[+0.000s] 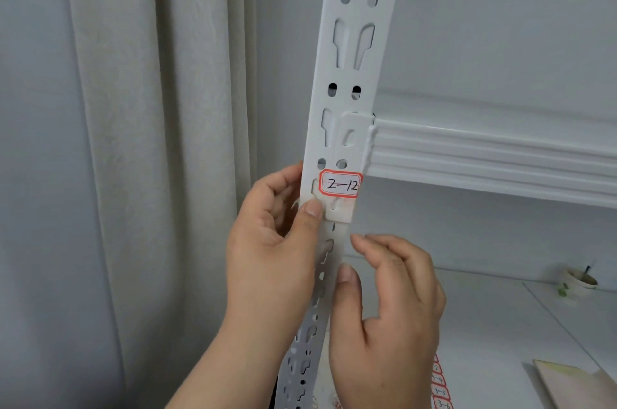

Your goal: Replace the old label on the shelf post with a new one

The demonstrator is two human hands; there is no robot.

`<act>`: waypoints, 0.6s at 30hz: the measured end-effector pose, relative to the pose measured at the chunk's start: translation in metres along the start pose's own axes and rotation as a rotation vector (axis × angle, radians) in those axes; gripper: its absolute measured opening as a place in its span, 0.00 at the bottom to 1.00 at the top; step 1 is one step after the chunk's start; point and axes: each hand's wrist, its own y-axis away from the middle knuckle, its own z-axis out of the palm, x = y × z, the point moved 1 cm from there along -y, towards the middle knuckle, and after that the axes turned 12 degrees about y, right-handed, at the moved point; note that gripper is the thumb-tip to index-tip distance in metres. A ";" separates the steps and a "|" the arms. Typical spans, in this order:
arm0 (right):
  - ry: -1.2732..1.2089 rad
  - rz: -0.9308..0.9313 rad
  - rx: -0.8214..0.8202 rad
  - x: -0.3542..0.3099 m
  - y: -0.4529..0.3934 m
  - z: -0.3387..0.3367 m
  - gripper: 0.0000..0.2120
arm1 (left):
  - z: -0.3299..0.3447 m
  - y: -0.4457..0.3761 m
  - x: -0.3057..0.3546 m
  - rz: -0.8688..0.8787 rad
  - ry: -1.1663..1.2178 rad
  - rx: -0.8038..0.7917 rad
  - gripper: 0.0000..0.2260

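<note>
Curtain on the left, bowl and board off to the right

A pale curtain (140,141) hangs in long folds against the grey wall (500,8) — and over at the far right a small bowl (580,282) sits on the white surface (467,325), something dark poking out of it, with a beige board (577,385) at the bottom corner.

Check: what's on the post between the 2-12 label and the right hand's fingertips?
Head view: a blank white rectangular tab or sticker sits just below the label, then a bare stretch of shelf post with a small slot, down to the right hand.
</note>
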 end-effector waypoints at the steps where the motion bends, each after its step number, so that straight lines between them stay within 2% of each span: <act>1: -0.004 0.008 0.007 0.001 0.000 -0.001 0.10 | 0.001 0.001 0.000 0.007 -0.010 0.005 0.13; 3: 0.002 -0.002 0.005 0.002 -0.002 -0.004 0.05 | 0.002 0.002 0.001 0.023 -0.027 0.019 0.11; 7: 0.002 -0.038 -0.008 0.001 -0.005 -0.008 0.07 | 0.007 -0.008 0.004 0.033 -0.074 0.069 0.04; 10: -0.002 -0.081 -0.002 -0.002 -0.012 -0.010 0.13 | 0.009 -0.014 0.005 0.036 -0.131 0.096 0.03; 14: 0.041 -0.132 -0.090 -0.010 -0.030 -0.008 0.25 | 0.010 -0.015 0.006 0.042 -0.143 0.099 0.03; 18: 0.066 -0.142 -0.133 -0.006 -0.032 -0.003 0.28 | 0.007 -0.015 0.007 0.038 -0.132 0.077 0.03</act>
